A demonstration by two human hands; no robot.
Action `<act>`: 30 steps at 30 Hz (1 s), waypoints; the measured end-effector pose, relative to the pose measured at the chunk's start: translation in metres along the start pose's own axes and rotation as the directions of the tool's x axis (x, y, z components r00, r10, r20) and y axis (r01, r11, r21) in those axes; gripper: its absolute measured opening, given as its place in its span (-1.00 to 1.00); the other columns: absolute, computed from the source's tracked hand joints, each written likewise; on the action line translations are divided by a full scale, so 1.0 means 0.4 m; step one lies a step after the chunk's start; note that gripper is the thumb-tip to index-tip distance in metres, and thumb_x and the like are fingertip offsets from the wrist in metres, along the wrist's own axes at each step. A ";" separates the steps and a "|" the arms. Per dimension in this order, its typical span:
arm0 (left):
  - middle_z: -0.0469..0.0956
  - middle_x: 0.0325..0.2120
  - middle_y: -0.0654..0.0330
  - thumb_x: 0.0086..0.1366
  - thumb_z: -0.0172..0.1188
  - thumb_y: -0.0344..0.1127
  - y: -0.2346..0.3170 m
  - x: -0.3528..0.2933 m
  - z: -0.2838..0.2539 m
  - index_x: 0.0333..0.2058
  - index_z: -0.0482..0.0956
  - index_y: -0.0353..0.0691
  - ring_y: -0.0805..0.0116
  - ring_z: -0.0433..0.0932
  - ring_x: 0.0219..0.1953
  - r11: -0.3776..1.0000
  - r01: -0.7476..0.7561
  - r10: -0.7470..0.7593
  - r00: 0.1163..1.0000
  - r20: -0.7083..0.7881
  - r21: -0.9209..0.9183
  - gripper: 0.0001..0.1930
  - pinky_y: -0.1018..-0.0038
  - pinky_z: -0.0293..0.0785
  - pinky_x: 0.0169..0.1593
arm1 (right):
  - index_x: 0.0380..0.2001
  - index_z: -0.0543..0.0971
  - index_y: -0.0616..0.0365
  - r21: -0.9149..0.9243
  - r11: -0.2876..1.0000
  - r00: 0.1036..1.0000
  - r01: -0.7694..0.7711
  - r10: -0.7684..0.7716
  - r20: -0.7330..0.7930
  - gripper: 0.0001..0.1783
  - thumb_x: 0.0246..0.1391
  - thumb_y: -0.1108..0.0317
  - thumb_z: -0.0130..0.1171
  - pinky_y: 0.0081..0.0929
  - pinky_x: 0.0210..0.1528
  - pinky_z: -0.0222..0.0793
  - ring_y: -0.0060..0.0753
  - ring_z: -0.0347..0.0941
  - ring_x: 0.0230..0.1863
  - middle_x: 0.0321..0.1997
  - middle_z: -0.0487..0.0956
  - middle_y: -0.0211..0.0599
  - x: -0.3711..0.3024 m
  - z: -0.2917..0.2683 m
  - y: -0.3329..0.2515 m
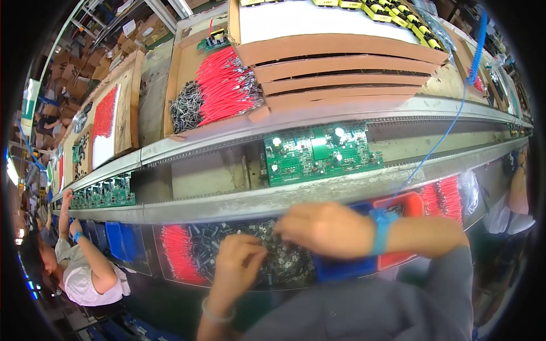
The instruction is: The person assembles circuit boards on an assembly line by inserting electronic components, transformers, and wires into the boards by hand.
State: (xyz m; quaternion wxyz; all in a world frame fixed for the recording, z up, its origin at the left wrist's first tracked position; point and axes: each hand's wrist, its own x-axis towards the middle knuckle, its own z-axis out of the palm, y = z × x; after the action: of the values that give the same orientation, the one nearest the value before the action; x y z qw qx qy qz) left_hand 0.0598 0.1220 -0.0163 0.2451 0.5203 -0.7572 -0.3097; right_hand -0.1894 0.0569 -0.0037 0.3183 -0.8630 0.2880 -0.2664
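Observation:
My left hand (236, 262) is over a tray of small loose metal and dark parts (213, 245), its fingers curled together; whatever they hold is hidden. My right hand (325, 228), with a blue band (383, 230) at its wrist, reaches in from the right above the same tray. It is blurred, with its fingers bunched and bent toward the left hand; anything in them is too small to make out. Beneath the right wrist lie a blue bin (344, 271) and a red bin (414, 203). Red-sleeved thin parts (179, 253) lie at the tray's left end.
Beyond my hands, green circuit boards (318, 149) sit on a conveyor with metal rails (227, 206). Past it stand a cardboard box of red-sleeved parts (224, 85) and stacked cardboard trays (341, 74) with yellow-black components (392, 12). A blue cord (441, 139) hangs across the right. A co-worker (94, 267) sits left.

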 end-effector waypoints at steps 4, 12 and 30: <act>0.62 -0.14 -0.07 0.09 0.26 -0.73 -0.024 -0.016 0.019 -0.41 0.47 -0.31 0.21 0.66 -0.23 0.883 0.015 -0.081 0.989 -0.121 -0.470 -0.80 0.37 0.66 -0.16 | -0.35 0.56 0.17 -0.113 0.991 0.992 -0.070 0.057 -0.111 -0.86 0.02 0.46 0.33 -0.24 -0.30 0.51 -0.06 0.56 -0.32 -0.39 0.54 -0.16 0.026 -0.072 0.049; 0.58 -0.30 0.12 0.22 0.27 -0.68 0.006 0.014 0.023 -0.29 0.55 -0.35 0.44 0.59 -0.30 0.742 0.262 -0.319 0.947 0.018 -0.617 -0.86 0.53 0.57 -0.24 | -0.40 0.61 0.20 -0.177 0.979 0.977 -0.098 0.061 -0.203 -0.91 -0.05 0.51 0.25 -0.12 -0.28 0.53 0.08 0.58 -0.32 -0.39 0.58 -0.08 0.050 -0.084 0.152; 0.60 -0.40 0.07 0.08 0.40 -0.63 0.046 0.095 0.010 -0.19 0.71 -0.33 0.24 0.56 -0.40 0.989 -0.126 0.117 0.986 -0.116 -0.076 -0.73 0.44 0.47 -0.32 | -0.39 0.57 0.23 -0.315 0.943 0.986 -0.104 0.058 -0.154 -0.92 -0.01 0.52 0.20 -0.17 -0.37 0.50 0.03 0.55 -0.39 -0.43 0.53 -0.12 0.053 -0.073 0.146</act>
State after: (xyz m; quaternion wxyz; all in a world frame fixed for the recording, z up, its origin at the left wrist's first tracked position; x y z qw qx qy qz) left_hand 0.0325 0.0920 -0.0038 0.3268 0.4789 -0.7591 -0.2959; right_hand -0.2124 -0.0057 -0.0197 0.1623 -0.8695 0.3850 -0.2633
